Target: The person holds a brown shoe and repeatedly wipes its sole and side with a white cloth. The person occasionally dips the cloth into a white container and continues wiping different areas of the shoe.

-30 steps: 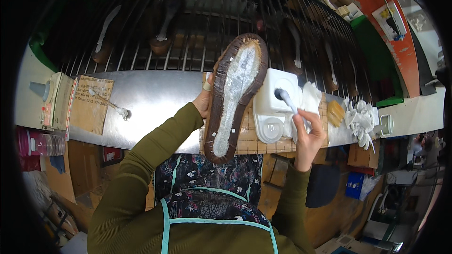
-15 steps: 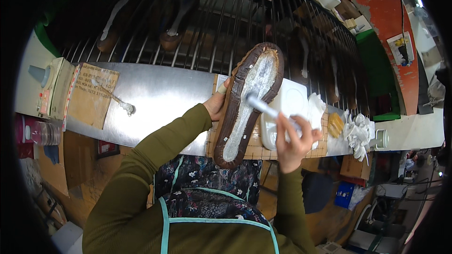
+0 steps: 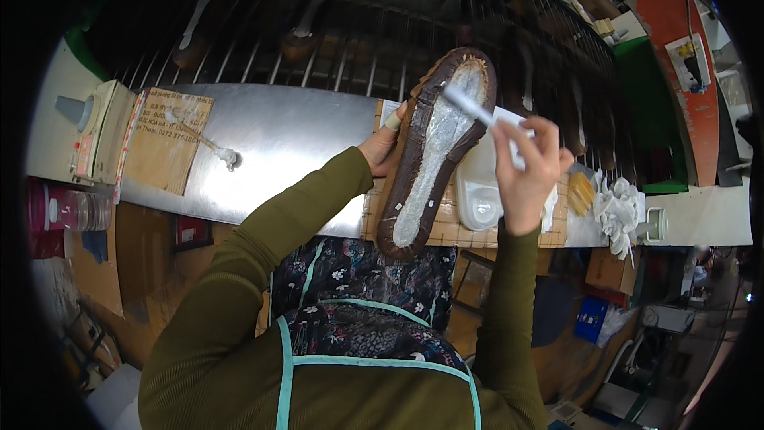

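Behind the brown shoe (image 3: 434,142) stands a white container (image 3: 476,171), contents hidden.

Left forearm (image 3: 294,199) sleeved, slanting toward 2 o'clock; left hand (image 3: 382,147) set in a firm grip, some fingers hidden. Right forearm (image 3: 512,295) nearly upright, aimed at 12. Right hand (image 3: 529,175) raised, thumb (image 3: 503,147) and bent fingers (image 3: 546,134) pinched toward 11 o'clock. Hands well apart.
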`<state>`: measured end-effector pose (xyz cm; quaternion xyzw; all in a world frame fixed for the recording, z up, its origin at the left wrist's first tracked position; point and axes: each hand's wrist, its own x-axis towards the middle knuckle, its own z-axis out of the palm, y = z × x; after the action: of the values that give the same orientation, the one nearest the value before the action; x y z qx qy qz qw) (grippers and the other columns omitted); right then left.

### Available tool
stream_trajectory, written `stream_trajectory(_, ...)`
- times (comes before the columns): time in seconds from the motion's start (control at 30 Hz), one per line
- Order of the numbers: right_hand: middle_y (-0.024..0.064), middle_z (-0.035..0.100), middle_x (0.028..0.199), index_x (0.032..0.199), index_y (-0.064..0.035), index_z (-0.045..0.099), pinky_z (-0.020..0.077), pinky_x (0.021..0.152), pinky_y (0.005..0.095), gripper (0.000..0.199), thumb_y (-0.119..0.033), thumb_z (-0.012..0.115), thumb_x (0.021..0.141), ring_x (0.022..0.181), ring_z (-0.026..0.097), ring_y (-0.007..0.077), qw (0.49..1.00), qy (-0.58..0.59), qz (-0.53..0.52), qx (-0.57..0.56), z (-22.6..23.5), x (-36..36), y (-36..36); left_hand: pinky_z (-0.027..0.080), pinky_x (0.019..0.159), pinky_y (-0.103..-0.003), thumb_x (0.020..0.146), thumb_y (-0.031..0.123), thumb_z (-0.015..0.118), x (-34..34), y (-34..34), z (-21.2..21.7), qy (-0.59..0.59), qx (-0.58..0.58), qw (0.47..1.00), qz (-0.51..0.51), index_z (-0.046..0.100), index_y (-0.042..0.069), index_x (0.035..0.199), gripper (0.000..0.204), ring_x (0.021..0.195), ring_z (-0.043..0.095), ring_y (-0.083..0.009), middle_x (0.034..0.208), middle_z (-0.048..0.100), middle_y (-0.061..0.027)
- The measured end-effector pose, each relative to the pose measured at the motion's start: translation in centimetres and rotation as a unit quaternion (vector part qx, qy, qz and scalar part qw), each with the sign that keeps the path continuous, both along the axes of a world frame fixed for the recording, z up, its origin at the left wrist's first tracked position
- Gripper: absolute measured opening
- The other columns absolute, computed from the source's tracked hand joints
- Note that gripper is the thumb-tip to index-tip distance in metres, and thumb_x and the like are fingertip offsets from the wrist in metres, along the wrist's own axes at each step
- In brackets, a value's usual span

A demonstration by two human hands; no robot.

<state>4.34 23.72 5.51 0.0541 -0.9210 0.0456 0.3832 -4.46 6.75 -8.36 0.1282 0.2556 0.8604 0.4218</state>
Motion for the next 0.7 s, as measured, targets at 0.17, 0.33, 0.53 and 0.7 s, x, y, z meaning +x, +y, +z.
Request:
stream_trajectory(0.17, -0.0006, 0.060, 0.090, 0.089, -0.0176, 0.074, 0.0249, 0.072, 0.0327, 0.020, -0.019, 0.080, 0.071, 0.066, 0.049, 0.0103, 0.989, -0.125, 0.075, -0.028, -0.6, 7.3, -2.1, 0.042, 0.104, -0.040, 0.082, 0.070, 0.052, 0.3, -0.2, 0.3, -0.014, 0.016, 1.000, 0.020, 0.042, 0.007, 0.140, 0.085, 0.121, 0.052, -0.0242, 0.134, 0.051, -0.0150)
stream_trajectory(0.33, 0.0002, 0.059, 0.089, 0.089, -0.0154, 0.075, 0.0257, 0.072, 0.0306, 0.021, -0.017, 0.081, 0.069, 0.067, 0.045, 0.0121, 0.963, -0.218, 0.093, -0.128, -2.3, 13.3, -3.5, 0.043, 0.103, -0.039, 0.083, 0.069, 0.052, 0.6, -0.2, 1.2, -0.030, -0.027, 0.998, 0.045, 0.044, 0.008, 0.139, 0.083, 0.118, 0.054, -0.0231, 0.133, 0.053, -0.0137)
stream_trajectory(0.53, 0.0011, 0.058, 0.090, 0.089, -0.0122, 0.075, 0.0310, 0.075, 0.0295, 0.018, -0.015, 0.079, 0.072, 0.068, 0.046, 0.0137, 0.990, -0.107, -0.001, -0.090, -2.4, 9.3, -2.5, 0.042, 0.104, -0.040, 0.083, 0.070, 0.050, 0.4, -0.1, 1.1, -0.027, 0.005, 1.000, 0.008, 0.043, 0.008, 0.140, 0.084, 0.120, 0.053, -0.0226, 0.134, 0.052, -0.0137)
stream_trajectory(0.7, 0.0014, 0.060, 0.095, 0.093, -0.0170, 0.075, 0.0250, 0.075, 0.0318, 0.021, -0.018, 0.078, 0.073, 0.069, 0.050, 0.0120, 0.997, 0.027, -0.049, -0.051, -2.6, 3.7, -0.7, 0.044, 0.104, -0.041, 0.074, 0.080, 0.051, 0.4, -0.1, 2.0, -0.003, -0.056, 0.998, 0.019, 0.043, 0.008, 0.139, 0.098, 0.121, 0.053, -0.0259, 0.133, 0.053, -0.0154)
